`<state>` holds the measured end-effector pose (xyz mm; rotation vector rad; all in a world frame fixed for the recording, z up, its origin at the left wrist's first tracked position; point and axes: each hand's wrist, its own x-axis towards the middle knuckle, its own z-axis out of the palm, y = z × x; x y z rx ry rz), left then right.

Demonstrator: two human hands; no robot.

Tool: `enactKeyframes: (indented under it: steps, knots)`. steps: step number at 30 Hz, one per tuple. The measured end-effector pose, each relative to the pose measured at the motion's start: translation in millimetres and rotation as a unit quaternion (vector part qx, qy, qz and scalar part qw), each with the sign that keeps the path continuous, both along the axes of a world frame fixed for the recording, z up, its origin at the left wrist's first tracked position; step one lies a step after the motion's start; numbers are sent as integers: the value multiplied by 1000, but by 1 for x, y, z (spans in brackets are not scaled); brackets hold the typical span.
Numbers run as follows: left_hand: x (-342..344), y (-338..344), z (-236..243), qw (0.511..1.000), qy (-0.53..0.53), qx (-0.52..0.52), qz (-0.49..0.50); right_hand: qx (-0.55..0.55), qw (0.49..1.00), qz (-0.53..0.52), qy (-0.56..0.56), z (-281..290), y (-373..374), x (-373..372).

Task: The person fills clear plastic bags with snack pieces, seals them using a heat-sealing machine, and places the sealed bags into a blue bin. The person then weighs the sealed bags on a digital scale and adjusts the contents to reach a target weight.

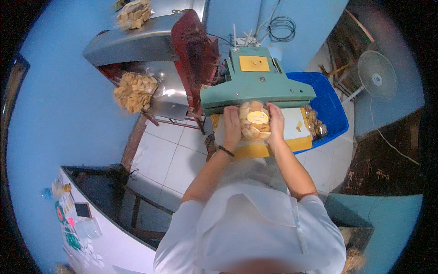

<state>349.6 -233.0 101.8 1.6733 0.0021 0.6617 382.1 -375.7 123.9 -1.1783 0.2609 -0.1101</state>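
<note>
A clear plastic bag of pale yellow chips (255,129) with an oval yellow label lies on the white work plate (292,119) of a green sealing machine (258,86). On the bag's left side is my left hand (232,125), a dark band around its wrist. My right hand (276,121) presses against the right side, so the bag sits gripped between both hands. Its upper end reaches the machine's long green bar, where my fingertips are too. Yellow tape (251,150) borders the plate's near edge.
A blue bin (335,109) with packed bags stands right of the machine. On the left, a metal table (169,84) holds an open bag of chips (135,91). A red chair-like frame (189,55) stands close by. A white fan (376,75) is at the far right.
</note>
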Motion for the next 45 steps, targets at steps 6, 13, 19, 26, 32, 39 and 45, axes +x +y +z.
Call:
enactKeyframes:
  steps: [6, 13, 19, 26, 32, 39, 45]
  knots:
    - [1, 39, 1, 999, -7, -46, 8, -81, 995, -28, -47, -10, -16, -3]
    - [49, 269, 25, 944, -11, 172, 281, -155, 981, -27, -111, -38, -33, -5]
    - [131, 400, 18, 855, 107, 353, 365, -207, 973, 0, -101, -41, -35, -6]
    - [149, 366, 23, 875, 128, 328, 332, -212, 972, 15, -104, -32, -32, -9]
    - [83, 303, 97, 915, 8, 238, 326, -210, 974, -1, -82, 3, -33, -19]
    - [-37, 189, 233, 923, -31, 380, 50, -258, 886, 287, -257, 66, 1, -76]
    - [-115, 148, 262, 928, -104, 338, -115, -182, 839, 449, -249, 80, 71, -102]
